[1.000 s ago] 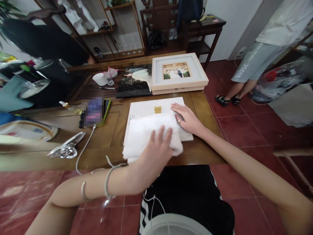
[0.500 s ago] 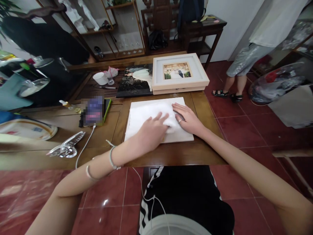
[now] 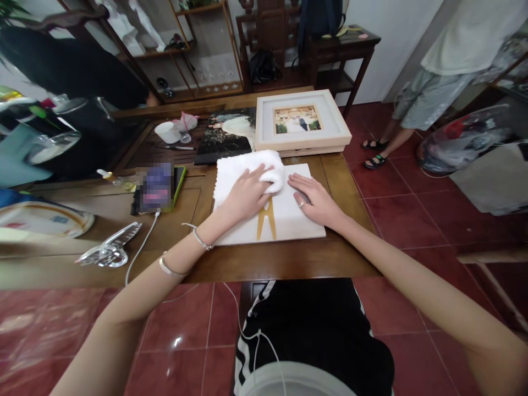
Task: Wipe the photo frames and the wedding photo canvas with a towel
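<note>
A white board lies on the wooden table in front of me, with a gold A-shaped piece showing on its near half. My left hand presses a white cloth onto the far left part of the board. Some of the cloth is bunched around its fingers, and the palm hides part of it. Over on the board's right side, my right hand rests flat with the fingers spread, holding nothing. A ring is on one of its fingers.
Behind the board are a framed picture and a dark photo print. To the left lie a phone on a white cable, a silver hair clip, a dropper bottle and a white cup. A person stands at the right.
My left hand has slid the cloth away from me and to the left, uncovering the gold piece. The right hand has stayed in place. The person at the right has shifted their legs.
</note>
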`<state>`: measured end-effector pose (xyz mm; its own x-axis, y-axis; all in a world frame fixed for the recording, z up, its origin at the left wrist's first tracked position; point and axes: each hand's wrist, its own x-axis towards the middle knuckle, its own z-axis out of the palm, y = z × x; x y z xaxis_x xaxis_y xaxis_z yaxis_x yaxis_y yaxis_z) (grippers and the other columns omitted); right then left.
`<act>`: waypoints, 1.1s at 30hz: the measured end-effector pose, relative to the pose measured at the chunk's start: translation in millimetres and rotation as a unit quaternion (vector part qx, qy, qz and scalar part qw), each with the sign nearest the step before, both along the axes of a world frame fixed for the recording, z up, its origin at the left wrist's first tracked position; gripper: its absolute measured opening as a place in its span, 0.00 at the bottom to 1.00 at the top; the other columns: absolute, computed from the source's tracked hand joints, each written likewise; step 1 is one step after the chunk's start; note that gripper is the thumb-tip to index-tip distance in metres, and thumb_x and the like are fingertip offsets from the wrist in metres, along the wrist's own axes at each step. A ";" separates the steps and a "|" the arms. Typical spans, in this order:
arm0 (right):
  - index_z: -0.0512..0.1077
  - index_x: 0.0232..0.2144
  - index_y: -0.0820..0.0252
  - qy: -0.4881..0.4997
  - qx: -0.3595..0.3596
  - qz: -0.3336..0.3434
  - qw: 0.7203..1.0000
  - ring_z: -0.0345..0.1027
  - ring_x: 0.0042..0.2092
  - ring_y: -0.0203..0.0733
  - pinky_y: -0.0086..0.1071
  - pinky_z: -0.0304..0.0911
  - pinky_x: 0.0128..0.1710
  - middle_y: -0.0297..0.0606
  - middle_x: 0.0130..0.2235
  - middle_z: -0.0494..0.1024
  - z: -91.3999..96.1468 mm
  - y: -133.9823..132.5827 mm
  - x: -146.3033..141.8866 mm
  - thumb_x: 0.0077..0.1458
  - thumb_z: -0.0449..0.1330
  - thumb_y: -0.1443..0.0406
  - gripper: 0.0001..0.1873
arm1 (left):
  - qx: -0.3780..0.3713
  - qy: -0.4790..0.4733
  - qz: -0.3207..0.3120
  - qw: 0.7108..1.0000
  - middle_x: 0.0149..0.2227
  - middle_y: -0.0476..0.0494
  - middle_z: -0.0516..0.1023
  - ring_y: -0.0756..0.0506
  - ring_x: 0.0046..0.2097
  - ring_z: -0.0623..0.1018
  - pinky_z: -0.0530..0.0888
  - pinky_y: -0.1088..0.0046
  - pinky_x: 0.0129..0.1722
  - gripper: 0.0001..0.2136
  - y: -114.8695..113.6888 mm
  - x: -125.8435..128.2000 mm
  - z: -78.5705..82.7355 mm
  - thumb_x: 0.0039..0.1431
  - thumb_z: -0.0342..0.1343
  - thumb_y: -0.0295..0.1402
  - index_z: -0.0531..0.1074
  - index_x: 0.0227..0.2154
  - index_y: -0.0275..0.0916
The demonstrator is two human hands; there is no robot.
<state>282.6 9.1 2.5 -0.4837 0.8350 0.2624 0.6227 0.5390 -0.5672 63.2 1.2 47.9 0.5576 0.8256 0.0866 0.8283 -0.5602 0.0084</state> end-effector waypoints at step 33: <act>0.69 0.58 0.61 0.001 0.004 0.001 1.000 0.55 0.67 0.48 0.54 0.48 0.67 0.46 0.64 0.67 -0.4 0.1 -0.1 0.61 0.49 0.66 0.24 | -0.033 0.013 0.007 0.999 0.69 0.34 0.55 0.29 0.70 0.53 0.60 0.39 0.62 0.15 -25.3 -8.9 3.1 0.65 0.47 0.23 0.75 0.49 0.33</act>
<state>282.4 9.2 2.1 -0.4853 0.8317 0.2698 0.6196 0.5448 -0.5650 54.3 -24.1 50.9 0.5474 0.8367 0.0178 0.8363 -0.5477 0.0236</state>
